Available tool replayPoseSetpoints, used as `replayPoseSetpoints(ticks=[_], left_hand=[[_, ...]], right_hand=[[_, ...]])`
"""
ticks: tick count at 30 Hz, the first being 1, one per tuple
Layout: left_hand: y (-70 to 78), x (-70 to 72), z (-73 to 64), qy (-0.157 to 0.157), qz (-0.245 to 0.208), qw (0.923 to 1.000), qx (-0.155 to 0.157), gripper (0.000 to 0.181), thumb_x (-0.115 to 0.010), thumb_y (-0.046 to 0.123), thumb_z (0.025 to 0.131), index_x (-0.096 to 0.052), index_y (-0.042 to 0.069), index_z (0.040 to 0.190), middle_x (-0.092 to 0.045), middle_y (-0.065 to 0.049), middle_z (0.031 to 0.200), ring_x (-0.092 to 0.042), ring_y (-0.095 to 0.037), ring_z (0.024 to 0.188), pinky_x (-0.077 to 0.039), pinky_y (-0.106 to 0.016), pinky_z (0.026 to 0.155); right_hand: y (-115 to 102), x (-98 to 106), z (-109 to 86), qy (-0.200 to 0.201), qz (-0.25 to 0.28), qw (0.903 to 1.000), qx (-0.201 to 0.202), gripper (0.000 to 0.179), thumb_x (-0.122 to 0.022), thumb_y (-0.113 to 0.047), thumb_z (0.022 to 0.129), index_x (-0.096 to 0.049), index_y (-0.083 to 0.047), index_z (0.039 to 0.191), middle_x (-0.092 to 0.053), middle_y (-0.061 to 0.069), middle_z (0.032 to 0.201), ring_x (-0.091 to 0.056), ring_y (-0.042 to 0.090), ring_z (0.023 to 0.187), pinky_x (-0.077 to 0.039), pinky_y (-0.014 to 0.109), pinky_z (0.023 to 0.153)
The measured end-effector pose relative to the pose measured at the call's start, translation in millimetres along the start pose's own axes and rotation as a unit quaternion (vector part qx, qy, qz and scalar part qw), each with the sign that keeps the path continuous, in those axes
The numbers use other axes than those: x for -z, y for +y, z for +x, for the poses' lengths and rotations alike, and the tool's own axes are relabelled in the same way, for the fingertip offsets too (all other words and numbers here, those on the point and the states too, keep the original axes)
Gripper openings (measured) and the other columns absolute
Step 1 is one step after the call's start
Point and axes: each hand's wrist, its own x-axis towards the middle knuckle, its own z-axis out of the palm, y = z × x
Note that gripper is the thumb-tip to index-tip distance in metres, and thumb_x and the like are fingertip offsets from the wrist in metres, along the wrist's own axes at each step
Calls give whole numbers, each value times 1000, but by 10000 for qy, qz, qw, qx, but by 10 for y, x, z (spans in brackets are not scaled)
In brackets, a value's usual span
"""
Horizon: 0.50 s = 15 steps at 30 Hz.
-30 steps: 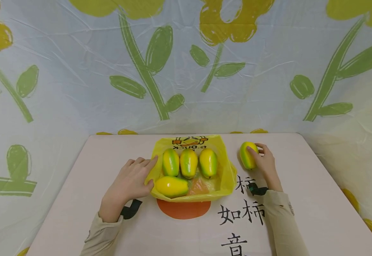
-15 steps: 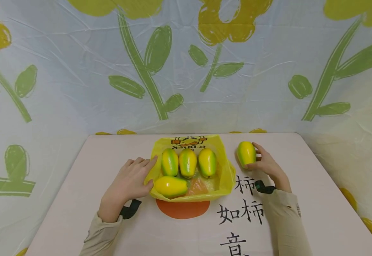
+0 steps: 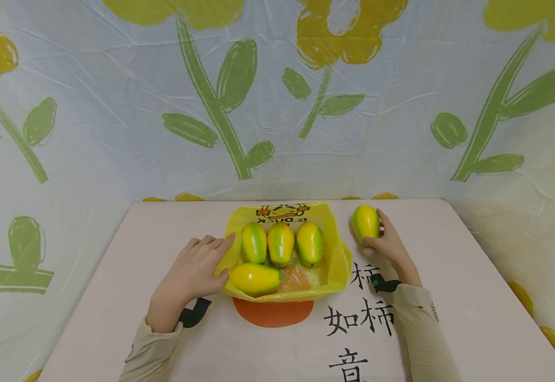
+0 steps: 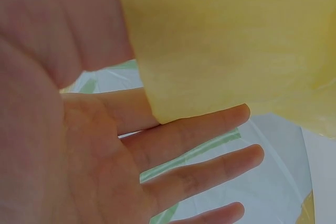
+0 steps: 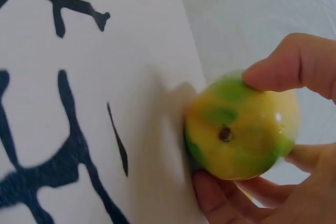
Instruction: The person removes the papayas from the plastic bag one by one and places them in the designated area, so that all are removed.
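A yellow plastic bag [image 3: 339,254] with a duck print lies spread open at the middle of the table. Several yellow-green papayas [image 3: 281,244] are in it, three in a row and one crosswise near the front left. My left hand [image 3: 196,270] rests at the bag's left rim. In the left wrist view the bag film [image 4: 226,40] covers the thumb and index tips, while the other fingers are straight. To the bag's right, my right hand [image 3: 394,245] grips another papaya [image 3: 366,223], thumb on one side and fingers round the other [image 5: 231,129].
The pale table cloth [image 3: 449,318] carries black printed characters [image 3: 359,315] and a red-orange printed shape [image 3: 273,313] in front of the bag. Behind the table's back edge hangs a flower-patterned sheet [image 3: 377,138].
My right hand has shifted its hold on the papaya, its thumb now nearer the lower end. That papaya has moved slightly back and left. The left hand and bag stay put.
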Motion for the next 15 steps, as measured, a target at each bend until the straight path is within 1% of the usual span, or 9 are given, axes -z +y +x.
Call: replayPoseSetpoints(ticks=[5,11,15], left_hand=[[0,8,0,-21,-34,10000,25,66,-68,23,82,-52,2,143,-66,-12,123,-58,-32,112,-44,-53,94],[1,13,-6,-35,-50,10000,46,66,-69,23,83,-52,2,143,-66,-11,123,-57,-32,113,-44,-53,94],[-1,14,-9,-52,-44,10000,56,66,-69,23,83,-51,2,144,-66,-11,123,-57,-32,113,-43,-53,95]], right_hand=[[-4,-5,-6,-56,8,10000,-25,103,-67,-16,87,6,-11,160,-13,33,157,-31,48,133,-30,61,109],[-24,9,-21,-223,0,9997,26,104,-67,-18,88,10,-8,158,-9,34,156,-28,50,136,-27,63,109],[-2,10,-10,-155,40,9999,54,107,-69,-21,88,10,-8,158,-9,34,156,-28,49,134,-27,61,109]])
